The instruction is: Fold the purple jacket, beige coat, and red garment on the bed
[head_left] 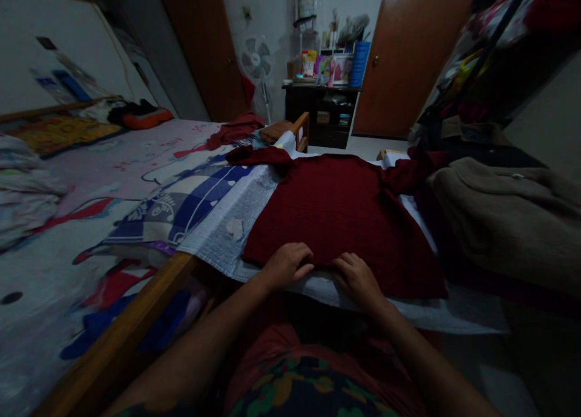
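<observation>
A dark red sweater (pixel 336 205) lies spread out in front of me, its sleeves out to both sides at the far end and its hem towards me. My left hand (pixel 288 264) is at the hem, left of its middle, fingers curled over the edge with the thumb beside them. A short way to the right, my right hand (pixel 357 279) has its fingers bent over the same hem. Both hands look closed on the fabric; the undersides of the fingers are hidden. Beneath the sweater is a light quilted cloth (pixel 218 235) that hangs over the near edge.
A bed with a printed sheet (pixel 149 141) and a wooden rail (pixel 122 326) is on the left. Folded thick clothes (pixel 508 217) are piled close on the right. Farther back stand a white fan (pixel 257 60), a dark cabinet (pixel 297 105) and a brown door (pixel 408 60).
</observation>
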